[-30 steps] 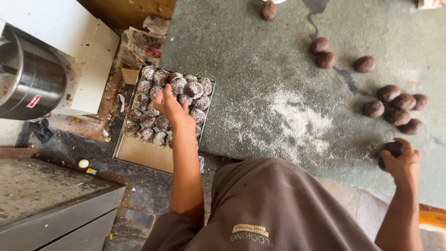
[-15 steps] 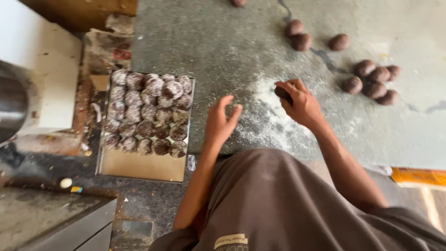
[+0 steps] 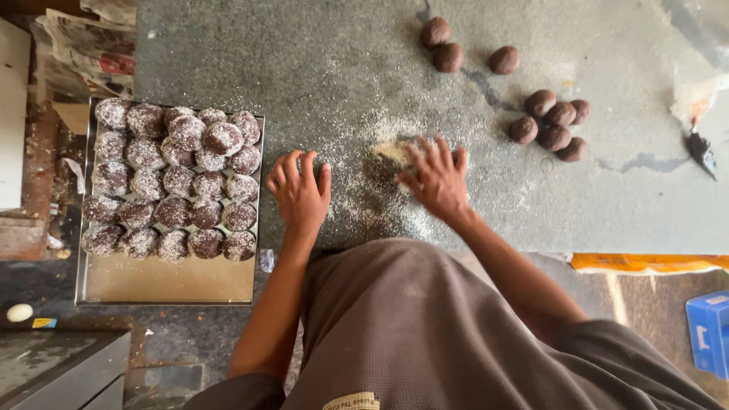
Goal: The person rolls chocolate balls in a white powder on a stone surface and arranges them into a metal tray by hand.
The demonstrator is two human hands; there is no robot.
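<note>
1. Head view: you look straight down at a grey stone counter [image 3: 228, 53] dusted with white powder [image 3: 364, 205].
2. Your right hand [image 3: 434, 178] lies flat on the powder patch, fingers spread. It blurs in the picture, and a dark shape shows at its fingertips, so you cannot tell whether a ball sits under the palm.
3. Your left hand [image 3: 300, 193] rests on the counter just beside the right, fingers spread and empty. It touches nothing but the stone.
4. The two hands are apart, with a strip of powdered counter between them.
5. A metal tray [image 3: 167, 281] sits to the left of your left hand, near it but not touching. Its far part is packed with coated balls [image 3: 171, 182], dark and dusted white, some stacked on top of others. The near strip of the tray is bare.
6. Plain brown balls [image 3: 553, 125] lie in a cluster on the counter, up and to the right of your right hand, well apart from it.
7. Three more plain balls [image 3: 448, 45] lie farther back, two touching and one just beside them.
8. A piping bag [image 3: 695, 114] with a dark tip lies at the right edge.
9. Newspaper [image 3: 91, 45] is crumpled beyond the tray's far left corner.
</note>
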